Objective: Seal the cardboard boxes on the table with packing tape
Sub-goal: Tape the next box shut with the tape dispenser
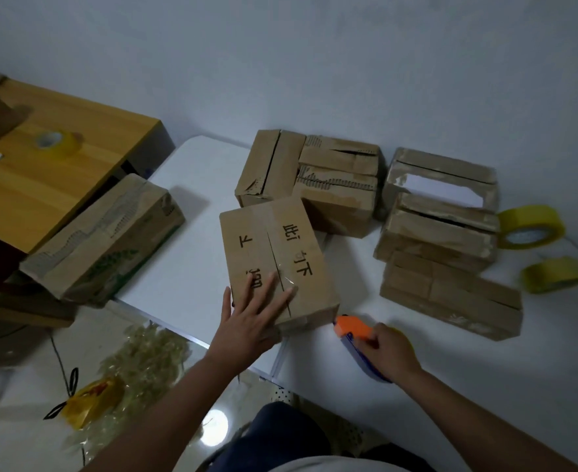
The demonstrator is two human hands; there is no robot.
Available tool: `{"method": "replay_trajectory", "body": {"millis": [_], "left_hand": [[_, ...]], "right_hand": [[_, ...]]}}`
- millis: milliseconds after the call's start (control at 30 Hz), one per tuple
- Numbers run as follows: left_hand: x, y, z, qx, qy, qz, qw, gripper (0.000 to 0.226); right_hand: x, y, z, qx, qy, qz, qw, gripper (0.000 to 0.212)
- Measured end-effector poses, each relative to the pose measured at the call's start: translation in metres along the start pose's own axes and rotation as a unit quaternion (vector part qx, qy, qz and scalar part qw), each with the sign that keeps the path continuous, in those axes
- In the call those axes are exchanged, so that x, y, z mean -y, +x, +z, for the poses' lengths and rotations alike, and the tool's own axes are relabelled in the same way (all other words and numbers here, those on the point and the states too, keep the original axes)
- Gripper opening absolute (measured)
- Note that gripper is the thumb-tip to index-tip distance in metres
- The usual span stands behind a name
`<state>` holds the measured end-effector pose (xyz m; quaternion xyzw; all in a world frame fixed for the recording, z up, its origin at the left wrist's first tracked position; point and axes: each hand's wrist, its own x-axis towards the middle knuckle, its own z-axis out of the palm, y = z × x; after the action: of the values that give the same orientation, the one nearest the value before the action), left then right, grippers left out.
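Pressing down with spread, straight fingers, the left hand (251,313) lies flat on the near end of the marked cardboard box (277,260) at the frame's centre, which stands on the white desk (185,267) with clear tape along its top seam and black characters written on both flaps. Just right of that box's near corner, the right hand (391,347) curls round an orange and blue tape dispenser (354,332), whose orange head points at the box corner. Lower left, on the floor, lie a heap of crumpled clear tape (144,356) and a yellow bag (91,400).

Right of centre, a row of three worn boxes runs up the frame: a flat low box (451,294) nearest, a middle box (437,233) touching it, and beyond that a box with a torn white patch (444,178) on top. At the right edge sit two yellow tape rolls, the smaller roll (555,274) nearer and the larger roll (531,226) above it. Behind the marked box stands a pair of torn boxes (311,175) side by side, flaps unsealed. At the left, a green-printed box (107,236) overhangs the desk's edge beside a wooden desk (42,175) in the upper left, which carries another tape roll (57,141).
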<state>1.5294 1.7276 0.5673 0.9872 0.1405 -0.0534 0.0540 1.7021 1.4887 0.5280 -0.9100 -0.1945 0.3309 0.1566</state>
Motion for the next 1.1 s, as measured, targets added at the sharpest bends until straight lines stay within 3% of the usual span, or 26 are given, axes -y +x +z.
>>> {"method": "replay_trajectory", "body": {"millis": [200,267,367,500,600,700,800,867,967,1033,1100], "left_hand": [[-0.012,0.0,0.005,0.001,0.005,-0.026,1.0,0.086],[-0.011,-0.002,0.006,-0.004,0.006,-0.022,1.0,0.087],[-0.007,-0.004,0.005,-0.001,0.014,-0.011,1.0,0.086],[0.008,-0.005,0.003,0.016,0.014,0.041,0.999,0.089],[0.016,0.002,-0.005,0.035,0.028,0.079,0.996,0.093],[0.01,0.012,-0.008,0.031,0.026,0.067,0.997,0.092],[-0.004,0.019,-0.01,0.013,-0.034,0.012,0.999,0.091],[-0.023,0.025,-0.018,-0.019,-0.118,-0.013,0.993,0.077],[-0.06,0.032,-0.049,-0.077,-0.346,-0.079,0.932,0.048],[-0.078,0.037,-0.065,-0.012,-0.504,-0.161,0.848,0.029],[-0.087,0.042,-0.069,0.083,-0.626,-0.211,0.746,0.028]], "right_hand": [[-0.003,-0.001,0.006,0.008,-0.035,0.003,0.999,0.049],[-0.006,-0.001,0.004,0.015,-0.04,-0.001,0.999,0.044],[-0.008,-0.011,-0.006,0.013,-0.049,-0.061,0.997,0.016],[-0.021,-0.01,-0.02,-0.034,-0.08,-0.039,0.996,0.023],[-0.031,-0.005,-0.04,-0.061,0.022,-0.053,0.996,0.027],[-0.025,-0.012,-0.071,-0.077,0.102,-0.063,0.99,0.027],[-0.016,-0.019,-0.096,-0.072,0.127,-0.075,0.986,0.029],[-0.009,-0.027,-0.111,-0.072,0.128,-0.1,0.984,0.029],[-0.001,-0.039,-0.126,-0.073,0.126,-0.129,0.981,0.03],[0.005,-0.046,-0.132,-0.077,0.123,-0.145,0.979,0.031],[0.01,-0.051,-0.135,-0.079,0.115,-0.159,0.977,0.033]]}}
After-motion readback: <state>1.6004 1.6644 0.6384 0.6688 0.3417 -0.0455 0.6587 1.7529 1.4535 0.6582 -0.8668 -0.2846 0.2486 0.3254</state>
